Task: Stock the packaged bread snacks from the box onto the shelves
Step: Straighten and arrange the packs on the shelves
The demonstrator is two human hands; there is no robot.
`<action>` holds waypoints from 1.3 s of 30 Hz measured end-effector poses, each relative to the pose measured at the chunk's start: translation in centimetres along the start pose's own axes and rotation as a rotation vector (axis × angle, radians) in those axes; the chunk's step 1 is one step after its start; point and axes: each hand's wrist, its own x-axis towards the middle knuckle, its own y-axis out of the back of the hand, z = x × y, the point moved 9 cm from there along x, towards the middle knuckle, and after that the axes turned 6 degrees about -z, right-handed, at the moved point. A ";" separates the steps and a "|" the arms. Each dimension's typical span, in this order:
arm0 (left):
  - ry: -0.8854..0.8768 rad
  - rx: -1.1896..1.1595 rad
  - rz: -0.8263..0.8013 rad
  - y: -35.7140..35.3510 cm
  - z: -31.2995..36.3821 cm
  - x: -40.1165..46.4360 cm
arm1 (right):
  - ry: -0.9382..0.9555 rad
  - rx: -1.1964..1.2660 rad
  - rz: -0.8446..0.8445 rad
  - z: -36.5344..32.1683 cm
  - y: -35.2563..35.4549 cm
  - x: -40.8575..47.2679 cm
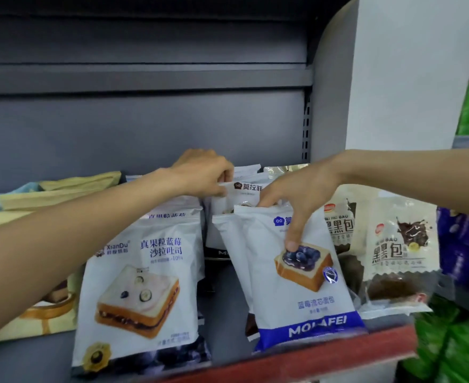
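Nearest, along the red front edge of the grey shelf: a white bread pack with a blueberry toast picture and a blue band, standing upright, tilted a little left. Just left of it, a larger white sandwich-bread pack, leaning back. To the right, a cream pack with dark chocolate print, another like it partly hidden behind the blue-band pack.

Right hand reaching in from the right, palm down, pinching the top of the blue-band pack: thumb pressed on the printed blueberries, fingers curled over the top seam.

Farther back, left hand stretched over the sandwich-bread pack, fingers closed in a pinch on the top edge of a white pack in the back row.

Behind that, a shiny gold pack against the grey back panel. Yellow packs at far left.
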 end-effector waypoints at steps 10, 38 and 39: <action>-0.022 -0.529 -0.071 0.9 -1.0 -2.7 | 0.140 -0.258 0.310 -3.3 2.8 0.0; -0.047 -0.198 -0.191 -0.8 3.6 -9.1 | -0.106 0.752 0.896 -2.5 -9.1 -5.5; -0.040 -0.197 -0.190 -1.0 3.6 -9.0 | -0.076 0.788 0.895 -2.5 -9.6 -4.7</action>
